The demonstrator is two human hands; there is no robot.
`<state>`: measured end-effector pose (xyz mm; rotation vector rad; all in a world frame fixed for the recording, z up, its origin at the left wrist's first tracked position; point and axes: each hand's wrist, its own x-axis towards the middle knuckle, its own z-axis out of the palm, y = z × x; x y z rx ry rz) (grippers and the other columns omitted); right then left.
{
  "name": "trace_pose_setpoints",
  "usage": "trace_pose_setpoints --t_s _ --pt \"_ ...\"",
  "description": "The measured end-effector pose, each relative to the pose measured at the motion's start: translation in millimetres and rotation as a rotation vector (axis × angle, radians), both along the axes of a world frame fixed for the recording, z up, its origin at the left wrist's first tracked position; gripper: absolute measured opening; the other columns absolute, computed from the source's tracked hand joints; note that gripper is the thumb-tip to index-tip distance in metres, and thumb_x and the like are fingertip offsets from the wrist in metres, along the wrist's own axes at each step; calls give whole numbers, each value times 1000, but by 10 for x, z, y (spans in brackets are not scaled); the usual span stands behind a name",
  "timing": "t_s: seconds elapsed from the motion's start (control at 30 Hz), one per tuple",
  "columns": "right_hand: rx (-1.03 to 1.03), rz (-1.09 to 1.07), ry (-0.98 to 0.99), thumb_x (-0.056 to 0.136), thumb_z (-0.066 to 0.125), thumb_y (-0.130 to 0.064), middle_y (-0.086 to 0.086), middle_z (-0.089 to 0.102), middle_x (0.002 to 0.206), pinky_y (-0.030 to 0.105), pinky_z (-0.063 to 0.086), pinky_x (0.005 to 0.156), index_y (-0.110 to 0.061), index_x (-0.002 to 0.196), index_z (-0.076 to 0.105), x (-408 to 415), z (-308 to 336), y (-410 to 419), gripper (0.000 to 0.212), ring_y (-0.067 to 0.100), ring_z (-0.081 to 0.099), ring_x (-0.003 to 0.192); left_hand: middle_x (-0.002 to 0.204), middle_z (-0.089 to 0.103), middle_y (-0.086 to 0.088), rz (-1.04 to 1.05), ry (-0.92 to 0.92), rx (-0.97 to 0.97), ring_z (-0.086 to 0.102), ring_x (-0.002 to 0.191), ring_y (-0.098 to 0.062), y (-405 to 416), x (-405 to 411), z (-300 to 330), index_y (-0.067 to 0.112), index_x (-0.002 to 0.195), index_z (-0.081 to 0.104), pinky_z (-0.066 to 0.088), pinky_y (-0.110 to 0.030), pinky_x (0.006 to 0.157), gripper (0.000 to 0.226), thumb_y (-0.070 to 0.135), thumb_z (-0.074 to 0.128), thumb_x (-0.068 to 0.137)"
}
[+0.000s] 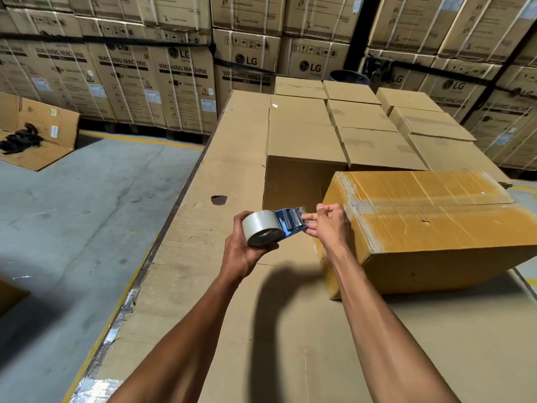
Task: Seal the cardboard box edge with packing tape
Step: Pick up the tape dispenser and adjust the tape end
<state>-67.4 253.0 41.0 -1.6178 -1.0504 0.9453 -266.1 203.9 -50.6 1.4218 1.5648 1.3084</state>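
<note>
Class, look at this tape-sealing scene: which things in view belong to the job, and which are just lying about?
Belongs to the job:
- tape dispenser, in the left hand
- cardboard box, its edge already partly taped
- right hand, at the dispenser's front

Just lying about:
- smaller closed boxes
- washing machine cartons
- opened carton on the floor

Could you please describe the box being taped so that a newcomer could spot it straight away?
On the big cardboard sheet, it is the box nearest the right hand. Unlike the paler boxes behind, it is darker orange-brown, with clear tape along its top seam.
</note>
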Motion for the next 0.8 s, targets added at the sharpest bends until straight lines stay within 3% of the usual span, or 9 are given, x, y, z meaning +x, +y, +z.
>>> trace_pose_setpoints --t_s 0.13,0.23,0.33,0.4,0.6,0.8 --pt "-25 60 -3 108 52 -40 4 79 95 37 67 76 -15 114 67 20 -44 -9 30 17 79 84 110 76 15 7 37 -13 74 92 2 17 -17 -4 43 132 42 60 -22 77 92 36 107 68" --pt "-23 106 9 105 57 -46 0 79 98 35 67 79 -19 110 72 36 -60 -19 32 15 78 91 107 76 17 9 42 -20 73 90 4 25 -19 10 43 130 42 57 -18 74 88 36 106 69" --pt "-15 133 47 94 76 -38 0 80 99 34 66 80 -23 105 71 34 -39 -19 20 14 77 95 103 74 20 8 62 -15 70 86 12 40 6 49 37 129 43 51 -8 68 85 32 105 71" --pt "-33 148 72 89 83 -26 1 80 97 30 63 75 -19 109 71 22 -6 -11 23 15 76 94 102 73 20 7 65 -12 69 84 14 46 12 63 36 128 43 48 -5 66 84 30 105 72" --pt "-14 92 81 91 80 -14 -1 80 96 36 67 80 -23 96 77 14 -15 20 11 15 77 94 100 71 21 31 70 -3 67 84 18 42 29 103 31 128 43 47 -4 66 83 26 105 73" --pt "2 99 -12 94 78 -17 -2 77 96 36 67 78 -28 86 75 -9 0 62 13 16 75 95 104 70 19 27 91 6 66 88 20 61 -4 123 26 137 45 47 -2 68 86 29 104 74"
